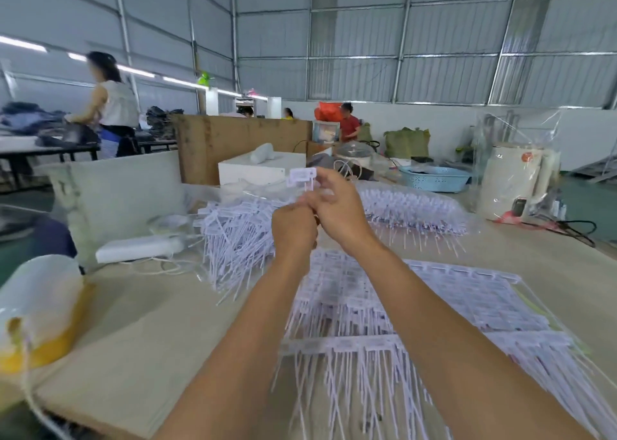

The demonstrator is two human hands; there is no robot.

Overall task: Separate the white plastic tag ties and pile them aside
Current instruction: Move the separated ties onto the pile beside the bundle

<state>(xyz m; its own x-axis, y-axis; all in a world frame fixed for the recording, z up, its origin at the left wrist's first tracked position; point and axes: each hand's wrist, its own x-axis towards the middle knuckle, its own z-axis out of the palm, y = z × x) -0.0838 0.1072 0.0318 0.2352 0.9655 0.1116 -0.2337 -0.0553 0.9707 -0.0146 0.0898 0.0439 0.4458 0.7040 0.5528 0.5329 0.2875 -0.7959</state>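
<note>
Both hands are lifted up over the table (140,333), close together. The left hand (293,227) and the right hand (337,206) are pinching a few white tag ties (302,176). More loose ties (233,229) are lying in a heap behind the left hand, and joined sheets of ties (367,306) are lying under the arms.

White matt plastic tag ties (350,306), wood tabletop (140,333).

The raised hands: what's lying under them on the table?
Under the left hand and right hand, linked sheets of tag ties cover the table; the forearms hide parts.
</note>
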